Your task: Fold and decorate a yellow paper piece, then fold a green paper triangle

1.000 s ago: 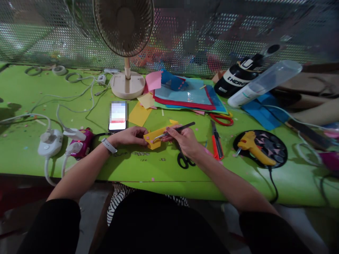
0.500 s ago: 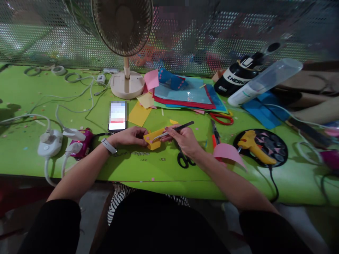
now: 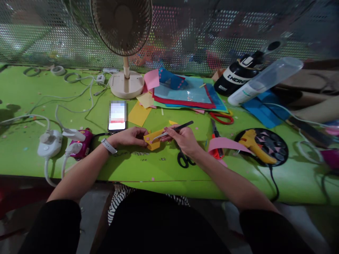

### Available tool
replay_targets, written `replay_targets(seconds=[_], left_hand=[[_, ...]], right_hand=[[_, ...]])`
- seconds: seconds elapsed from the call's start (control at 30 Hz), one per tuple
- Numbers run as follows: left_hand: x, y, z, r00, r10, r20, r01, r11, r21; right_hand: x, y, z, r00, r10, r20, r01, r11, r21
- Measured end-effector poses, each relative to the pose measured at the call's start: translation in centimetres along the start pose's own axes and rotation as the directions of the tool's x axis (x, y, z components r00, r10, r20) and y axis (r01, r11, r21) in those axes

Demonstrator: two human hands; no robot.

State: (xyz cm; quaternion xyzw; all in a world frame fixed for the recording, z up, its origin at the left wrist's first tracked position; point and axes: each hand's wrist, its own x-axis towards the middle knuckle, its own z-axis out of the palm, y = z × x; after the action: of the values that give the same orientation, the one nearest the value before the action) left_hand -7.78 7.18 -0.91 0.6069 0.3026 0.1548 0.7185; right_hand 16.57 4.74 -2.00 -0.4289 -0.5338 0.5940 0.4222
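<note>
Between my hands is a small folded piece of yellow paper (image 3: 153, 144) with tiny pink pieces on its face. My left hand (image 3: 134, 136) pinches its left end. In my right hand (image 3: 182, 138) is a pair of tweezers (image 3: 182, 126), dark at the back, with the pale tips against the paper near a pink piece. Whether the tips grip a piece is too small to tell. Black-handled scissors (image 3: 183, 160) lie beneath my right hand, their blades partly hidden. Small scattered bits (image 3: 141, 153) lie on the table just below the paper.
A phone (image 3: 117, 115) and a fan (image 3: 126, 84) stand beyond my left hand. Power adapters (image 3: 79, 143) with cables sit left. Right are a curled pink strip (image 3: 227, 144), a utility knife (image 3: 215, 132) and a yellow glue gun (image 3: 254, 146) on a round black tray. A person's arm (image 3: 315, 109) shows far right.
The pink strip by my right forearm has lifted and swung right, towards the glue gun. My hands, the tweezers and the yellow paper have barely moved.
</note>
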Motion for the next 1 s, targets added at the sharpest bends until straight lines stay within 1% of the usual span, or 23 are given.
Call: replay_targets(seconds=[0.37,0.67,0.87,0.93,1.0], left_hand=[[-0.12,0.54,0.25,1.000,0.013,-0.020,-0.012,0.996,0.088],[0.14,0.21,0.14,0.999,0.019,-0.031,-0.014,0.991,0.131],[0.04,0.33,0.13,1.000,0.010,-0.026,-0.007,0.995,0.095],[-0.05,0.40,0.12,0.999,0.004,-0.034,-0.002,0.998,0.062],[-0.14,0.50,0.12,0.998,-0.006,-0.060,0.008,1.000,0.021]], right_hand=[[-0.04,0.00,0.11,1.000,0.006,-0.005,-0.006,0.999,-0.034],[-0.08,0.06,0.18,1.000,0.009,-0.004,-0.009,1.000,-0.022],[-0.19,-0.12,0.34,1.000,-0.006,-0.008,0.006,1.000,0.007],[-0.24,-0.33,0.17,0.999,-0.023,-0.036,0.024,0.999,0.040],[-0.31,-0.65,-0.26,0.993,-0.062,-0.097,0.069,0.995,0.065]])
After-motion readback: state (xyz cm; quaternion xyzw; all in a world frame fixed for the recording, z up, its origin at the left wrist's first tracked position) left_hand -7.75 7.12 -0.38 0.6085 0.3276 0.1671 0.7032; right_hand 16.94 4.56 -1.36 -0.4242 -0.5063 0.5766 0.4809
